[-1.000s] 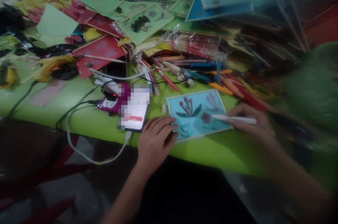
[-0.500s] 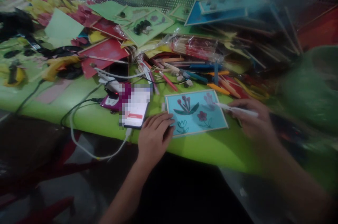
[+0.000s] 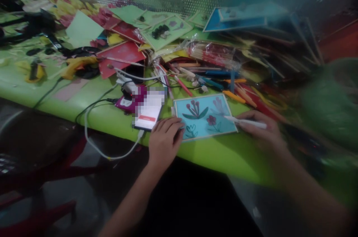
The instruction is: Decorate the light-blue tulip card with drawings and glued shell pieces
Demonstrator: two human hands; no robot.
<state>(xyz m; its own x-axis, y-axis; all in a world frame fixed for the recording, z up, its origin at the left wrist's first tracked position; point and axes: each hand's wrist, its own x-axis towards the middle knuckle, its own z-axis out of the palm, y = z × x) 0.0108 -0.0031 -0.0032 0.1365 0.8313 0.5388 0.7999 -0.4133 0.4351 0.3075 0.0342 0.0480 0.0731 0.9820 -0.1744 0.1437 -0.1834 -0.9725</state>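
A light-blue card (image 3: pixel 201 122) with a pale straw-coloured border lies near the table's front edge. On it are several flower drawings: a red-and-green bunch, a faint purple bloom, a dark red flower and a green outline. My left hand (image 3: pixel 165 141) rests on the table at the card's left side, fingers bent loosely, fingertips by its edge. Between the fingers of my right hand (image 3: pixel 261 129) is a white pen (image 3: pixel 255 122), pointing left over the card's right part. Whether its tip touches the card I cannot tell.
Left of the card lies a lit phone (image 3: pixel 149 112) on a white cable, beside a purple power bank (image 3: pixel 127 103). Behind are scattered pens and sticks (image 3: pixel 190 75), a red card (image 3: pixel 123 58), a stone-decorated green card (image 3: pixel 170 34) and a yellow glue gun (image 3: pixel 77 67).
My right hand has drawn the pen down a little, from the purple flower to below it at the right. My left hand stays by the card. The view has shifted slightly.
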